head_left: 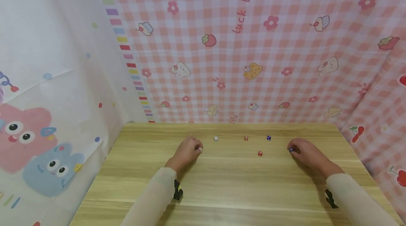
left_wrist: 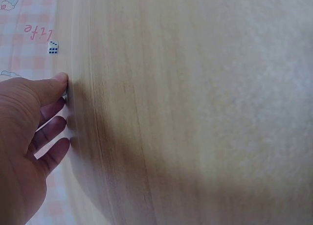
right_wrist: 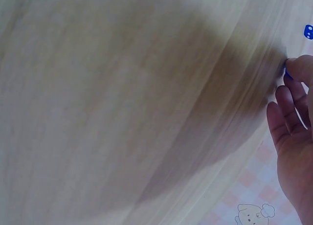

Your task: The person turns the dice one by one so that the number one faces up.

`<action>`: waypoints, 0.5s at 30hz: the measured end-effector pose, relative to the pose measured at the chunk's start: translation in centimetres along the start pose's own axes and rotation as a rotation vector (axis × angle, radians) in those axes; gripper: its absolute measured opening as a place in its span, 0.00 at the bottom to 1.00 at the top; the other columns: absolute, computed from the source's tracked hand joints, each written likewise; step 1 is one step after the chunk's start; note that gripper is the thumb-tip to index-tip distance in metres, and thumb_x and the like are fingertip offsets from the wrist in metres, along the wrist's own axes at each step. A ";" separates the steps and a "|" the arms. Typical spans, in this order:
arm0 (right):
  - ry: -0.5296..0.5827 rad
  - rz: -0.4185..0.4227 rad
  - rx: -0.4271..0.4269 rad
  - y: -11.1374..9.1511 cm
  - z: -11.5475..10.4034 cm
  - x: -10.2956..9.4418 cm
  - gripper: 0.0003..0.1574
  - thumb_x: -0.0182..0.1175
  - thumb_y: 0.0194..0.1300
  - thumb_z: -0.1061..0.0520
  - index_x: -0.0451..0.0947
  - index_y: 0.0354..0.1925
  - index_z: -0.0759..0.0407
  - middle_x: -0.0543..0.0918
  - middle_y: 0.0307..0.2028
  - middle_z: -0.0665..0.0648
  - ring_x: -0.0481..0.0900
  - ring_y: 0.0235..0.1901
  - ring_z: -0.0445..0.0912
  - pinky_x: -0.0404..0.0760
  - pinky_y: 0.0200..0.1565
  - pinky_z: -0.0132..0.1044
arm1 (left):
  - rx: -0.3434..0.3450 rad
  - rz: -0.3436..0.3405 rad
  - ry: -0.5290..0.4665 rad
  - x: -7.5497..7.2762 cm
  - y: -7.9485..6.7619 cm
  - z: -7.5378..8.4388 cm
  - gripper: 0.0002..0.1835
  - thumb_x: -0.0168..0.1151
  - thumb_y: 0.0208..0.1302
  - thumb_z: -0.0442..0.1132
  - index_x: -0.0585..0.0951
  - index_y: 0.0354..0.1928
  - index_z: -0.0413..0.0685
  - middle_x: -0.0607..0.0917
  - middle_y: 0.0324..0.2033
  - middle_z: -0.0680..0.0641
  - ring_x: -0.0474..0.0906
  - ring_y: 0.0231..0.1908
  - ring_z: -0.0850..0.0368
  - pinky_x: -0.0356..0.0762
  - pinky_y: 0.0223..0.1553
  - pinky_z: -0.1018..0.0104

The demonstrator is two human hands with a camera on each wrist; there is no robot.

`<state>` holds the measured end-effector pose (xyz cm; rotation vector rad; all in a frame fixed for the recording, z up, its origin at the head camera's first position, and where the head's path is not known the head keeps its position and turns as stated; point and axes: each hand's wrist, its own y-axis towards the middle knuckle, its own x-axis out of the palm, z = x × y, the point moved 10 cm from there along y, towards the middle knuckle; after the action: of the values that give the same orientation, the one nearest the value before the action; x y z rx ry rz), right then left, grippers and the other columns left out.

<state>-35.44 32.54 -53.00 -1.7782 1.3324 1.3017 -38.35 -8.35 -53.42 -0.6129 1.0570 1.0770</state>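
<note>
My left hand (head_left: 187,151) pinches a white die (head_left: 200,149) between thumb and fingertips, low over the wooden table. In the left wrist view the thumb hides nearly all of that die. Across the table, my right hand (head_left: 307,152) pinches a blue die (head_left: 291,150); only a sliver of its blue shows in the right wrist view. Another white die (head_left: 216,138) lies just beyond the left hand. A second blue die (head_left: 269,138) sits to the left of the right hand. Between the hands rest two red dice, one farther back (head_left: 246,138) and one nearer (head_left: 260,153).
The light wooden table (head_left: 234,187) runs up to a pink checked cloth (head_left: 234,88) hanging behind it. On the left hangs a white cloth (head_left: 104,60) with cartoon figures. Each sleeve has a black strap (head_left: 178,190) near the wrist.
</note>
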 end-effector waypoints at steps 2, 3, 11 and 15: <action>-0.007 0.000 -0.005 0.0 0.0 0.0 0.08 0.68 0.63 0.67 0.83 0.40 0.58 0.83 0.38 0.53 0.80 0.38 0.46 0.81 0.43 0.48 | -0.002 -0.001 0.002 0.0 0.0 0.0 0.02 0.72 0.65 0.36 0.88 0.38 0.46 0.86 0.39 0.48 0.78 0.42 0.53 0.80 0.50 0.53; -0.009 0.001 -0.006 0.0 0.0 0.0 0.08 0.68 0.63 0.67 0.83 0.40 0.58 0.83 0.38 0.53 0.79 0.38 0.45 0.81 0.43 0.48 | -0.003 -0.001 0.000 0.0 0.0 0.0 0.02 0.72 0.65 0.36 0.88 0.38 0.46 0.86 0.39 0.48 0.78 0.42 0.53 0.80 0.50 0.53; -0.036 0.012 -0.023 0.0 -0.2 0.1 0.08 0.69 0.61 0.67 0.83 0.39 0.57 0.80 0.36 0.52 0.78 0.37 0.45 0.81 0.42 0.48 | 0.015 0.013 0.006 0.1 0.0 -0.1 0.03 0.73 0.64 0.36 0.88 0.37 0.46 0.85 0.39 0.48 0.79 0.42 0.53 0.80 0.49 0.54; -0.049 0.013 -0.022 0.0 -0.3 0.1 0.08 0.69 0.61 0.66 0.84 0.40 0.58 0.80 0.37 0.53 0.77 0.36 0.45 0.81 0.42 0.48 | 0.012 0.015 0.010 0.1 -0.1 -0.1 0.03 0.73 0.64 0.36 0.88 0.37 0.47 0.85 0.39 0.49 0.79 0.42 0.53 0.80 0.49 0.54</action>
<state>-35.31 32.21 -52.95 -1.7437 1.3091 1.3635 -38.35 -8.46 -53.55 -0.6018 1.0773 1.0806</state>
